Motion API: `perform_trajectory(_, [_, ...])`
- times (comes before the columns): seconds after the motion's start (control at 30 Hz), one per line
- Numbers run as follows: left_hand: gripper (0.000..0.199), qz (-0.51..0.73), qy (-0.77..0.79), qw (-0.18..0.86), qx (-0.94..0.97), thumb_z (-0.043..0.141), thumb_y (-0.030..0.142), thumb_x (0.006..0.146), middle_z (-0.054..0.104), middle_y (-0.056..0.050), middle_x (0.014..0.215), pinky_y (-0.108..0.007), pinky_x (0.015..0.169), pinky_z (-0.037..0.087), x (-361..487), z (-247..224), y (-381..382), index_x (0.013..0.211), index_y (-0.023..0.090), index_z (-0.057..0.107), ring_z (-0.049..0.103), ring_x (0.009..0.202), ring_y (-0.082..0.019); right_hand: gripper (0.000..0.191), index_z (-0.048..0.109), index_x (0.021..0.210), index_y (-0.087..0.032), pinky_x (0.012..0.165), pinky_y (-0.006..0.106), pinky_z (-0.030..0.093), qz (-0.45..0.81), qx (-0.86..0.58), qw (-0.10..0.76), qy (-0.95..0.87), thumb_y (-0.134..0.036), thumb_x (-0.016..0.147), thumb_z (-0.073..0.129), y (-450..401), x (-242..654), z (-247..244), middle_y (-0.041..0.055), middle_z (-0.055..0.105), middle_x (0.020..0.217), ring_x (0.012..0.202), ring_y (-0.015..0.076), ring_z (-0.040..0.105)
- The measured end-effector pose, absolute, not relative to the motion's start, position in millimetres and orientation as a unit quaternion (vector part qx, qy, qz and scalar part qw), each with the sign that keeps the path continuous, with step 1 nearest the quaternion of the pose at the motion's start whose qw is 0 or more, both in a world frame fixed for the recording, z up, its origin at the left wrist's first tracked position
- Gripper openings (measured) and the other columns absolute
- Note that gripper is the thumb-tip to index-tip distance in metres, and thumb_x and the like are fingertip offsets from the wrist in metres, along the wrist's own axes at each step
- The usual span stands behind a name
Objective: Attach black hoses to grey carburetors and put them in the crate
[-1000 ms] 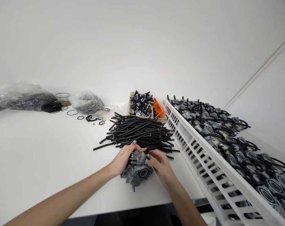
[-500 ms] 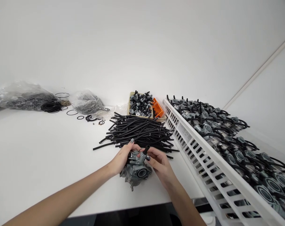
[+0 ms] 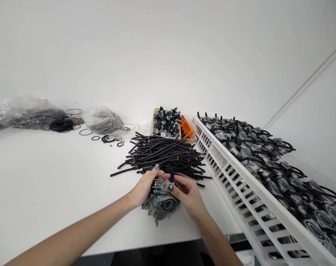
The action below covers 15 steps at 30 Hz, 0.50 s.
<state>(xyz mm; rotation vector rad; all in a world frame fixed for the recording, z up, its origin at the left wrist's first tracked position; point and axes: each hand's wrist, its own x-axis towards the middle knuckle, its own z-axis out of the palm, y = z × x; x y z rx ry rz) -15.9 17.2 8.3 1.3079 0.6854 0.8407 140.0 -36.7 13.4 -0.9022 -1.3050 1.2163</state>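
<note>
Carb (image 3: 157,202) held in both hands (image 3: 142,189), nr blk hoses (image 3: 165,152).

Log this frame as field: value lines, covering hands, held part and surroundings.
left hand: holding the metal part by its left side
right hand: thumb near base of black elbow; grip partly hidden
beyond hands: loose pile of black hoses
behind hoses: yellow tray of small parts; orange bin beside it
right side: white crate holding many similar metal parts
left rear: clear plastic bags, black rings
</note>
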Motion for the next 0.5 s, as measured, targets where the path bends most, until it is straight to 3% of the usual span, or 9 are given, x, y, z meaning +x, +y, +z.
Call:
perform_trajectory(0.2, [0.056, 0.369, 0.292, 0.592, 0.654, 0.031, 0.058, 0.090, 0.061, -0.004, 0.073, -0.028, 0.072, 0.041, -18.8, 8.4, 18.9, 0.071, 0.015, 0.061, 0.051, 0.072, -0.018, 0.032, 0.074, 0.101, -0.024, 0.089, 0.037, 0.050, 0.501, -0.396, 0.542, -0.546, -0.041, 0.073, 0.075, -37.5, 139.2, 15.5, 0.0051, 0.074, 0.090, 0.081, 0.0200, 0.065])
perform_trajectory(0.5, [0.055, 0.369, 0.274, 0.589, 0.664, 0.030, 0.055, 0.092, 0.060, -0.003, 0.069, -0.028, 0.070, 0.041, -18.6, 11.1, 17.7, 0.070, 0.016, 0.062, 0.051, 0.067, -0.016, 0.029, 0.072, 0.100, -0.022, 0.079, 0.033, 0.049, 0.540, -0.367, 0.539, -0.532, -0.040, 0.078, 0.070, -40.0, 144.5, 16.7, 0.0066, 0.073, 0.090, 0.084, 0.0213, 0.065])
